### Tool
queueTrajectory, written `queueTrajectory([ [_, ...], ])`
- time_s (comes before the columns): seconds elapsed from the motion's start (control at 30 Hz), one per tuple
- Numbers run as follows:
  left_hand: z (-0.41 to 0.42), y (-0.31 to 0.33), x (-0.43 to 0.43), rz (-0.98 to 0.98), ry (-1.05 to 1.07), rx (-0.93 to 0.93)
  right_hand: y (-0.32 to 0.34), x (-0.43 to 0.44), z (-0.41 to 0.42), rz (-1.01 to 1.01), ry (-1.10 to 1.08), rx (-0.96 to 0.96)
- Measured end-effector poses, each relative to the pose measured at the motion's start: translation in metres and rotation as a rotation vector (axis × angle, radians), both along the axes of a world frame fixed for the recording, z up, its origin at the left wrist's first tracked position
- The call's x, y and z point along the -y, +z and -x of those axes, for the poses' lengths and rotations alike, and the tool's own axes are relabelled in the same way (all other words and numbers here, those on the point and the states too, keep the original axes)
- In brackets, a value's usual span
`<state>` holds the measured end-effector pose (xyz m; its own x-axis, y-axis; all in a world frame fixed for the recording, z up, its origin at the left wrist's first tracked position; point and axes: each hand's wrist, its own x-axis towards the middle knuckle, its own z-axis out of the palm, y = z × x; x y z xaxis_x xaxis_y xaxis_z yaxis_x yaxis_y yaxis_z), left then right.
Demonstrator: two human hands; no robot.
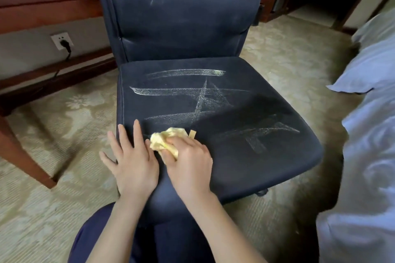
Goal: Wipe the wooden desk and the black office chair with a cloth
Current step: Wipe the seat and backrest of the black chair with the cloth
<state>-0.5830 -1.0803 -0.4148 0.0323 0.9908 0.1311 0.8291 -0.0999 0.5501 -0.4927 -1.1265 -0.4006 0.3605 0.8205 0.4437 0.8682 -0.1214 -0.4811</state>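
Chalk-like white streaks (192,96) cross the seat of the black chair (267,156) and its backrest, and I see patterned beige carpet (64,113) all around it. My right hand (188,160) is clenched around the crumpled yellow cloth (164,139), pressing it on the seat near the front left corner. My left hand (132,162) lies flat beside it, fingers straight, over the seat's left edge. The wooden desk (42,6) stands at the left, cut off by the frame, with a wall socket (62,40) and plug below it. Pale blue bedding (367,134) fills the right side. The chair's base is hidden under the seat.
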Motion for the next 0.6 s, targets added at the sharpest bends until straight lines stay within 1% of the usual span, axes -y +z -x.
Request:
queueTrajectory([
  [0.07, -0.002, -0.005, 0.002, -0.043, 0.002, -0.010, -0.006, 0.018, -0.005, -0.034, 0.023, 0.025],
  [0.13, -0.001, -0.006, 0.000, -0.059, 0.014, 0.006, -0.011, 0.035, -0.023, -0.047, 0.006, 0.097],
  [0.2, -0.003, -0.009, -0.004, -0.058, 0.023, 0.011, -0.014, 0.047, -0.056, -0.037, -0.080, 0.160],
  [0.27, -0.004, -0.012, -0.004, -0.075, 0.034, -0.018, -0.012, 0.055, -0.095, -0.027, -0.216, 0.207],
  [0.33, -0.004, -0.012, -0.003, -0.087, 0.031, -0.040, -0.009, 0.058, -0.138, 0.036, -0.347, 0.216],
  [0.43, -0.002, -0.013, -0.005, -0.110, 0.029, -0.044, -0.005, 0.053, -0.201, 0.243, -0.496, 0.263],
  [0.57, 0.000, -0.014, -0.009, -0.118, 0.029, -0.050, 0.006, 0.027, -0.258, 0.318, -0.599, 0.387],
  [0.6, 0.002, -0.014, -0.011, -0.116, 0.028, -0.051, 0.008, 0.018, -0.264, 0.329, -0.608, 0.388],
])
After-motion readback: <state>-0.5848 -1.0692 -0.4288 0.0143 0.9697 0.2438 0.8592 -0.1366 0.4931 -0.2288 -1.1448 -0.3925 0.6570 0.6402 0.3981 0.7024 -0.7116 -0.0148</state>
